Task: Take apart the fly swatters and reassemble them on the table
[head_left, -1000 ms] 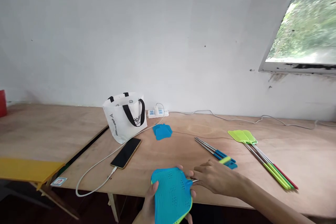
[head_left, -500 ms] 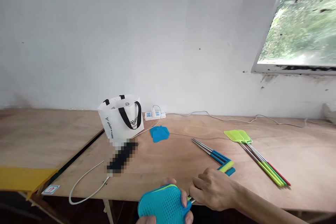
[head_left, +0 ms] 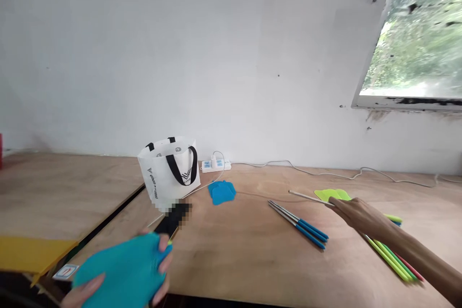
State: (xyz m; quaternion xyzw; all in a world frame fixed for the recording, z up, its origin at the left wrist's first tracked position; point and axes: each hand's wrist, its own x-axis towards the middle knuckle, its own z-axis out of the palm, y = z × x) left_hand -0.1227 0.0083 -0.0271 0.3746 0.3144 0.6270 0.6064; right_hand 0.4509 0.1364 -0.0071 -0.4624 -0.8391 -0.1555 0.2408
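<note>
At the lower left, my left hand point(head_left: 164, 269) grips blue fly swatter heads point(head_left: 122, 269), with a sliver of yellow-green showing at the edge. My right hand point(head_left: 355, 214) is closed round thin metal fly swatter handles point(head_left: 310, 197); yellow-green and blue grip ends stick out behind the wrist. Under that arm lie assembled fly swatters with yellow-green heads point(head_left: 332, 194) and green, yellow-green and red grips point(head_left: 393, 260), partly hidden. Loose blue-gripped handles point(head_left: 312, 233) lie mid-table. More blue swatter heads point(head_left: 222, 193) rest farther back.
A white bag point(head_left: 168, 173) with black straps stands at the back left, beside a power strip point(head_left: 215, 165) whose cable runs along the wall. A pixelated dark object point(head_left: 175, 216) lies before the bag. Yellow material point(head_left: 36, 255) covers the left table edge.
My right hand has moved away from the swatter heads to the right, carrying handles over the assembled swatters. My left hand has shifted left with the blue heads. The camera view moved slightly.
</note>
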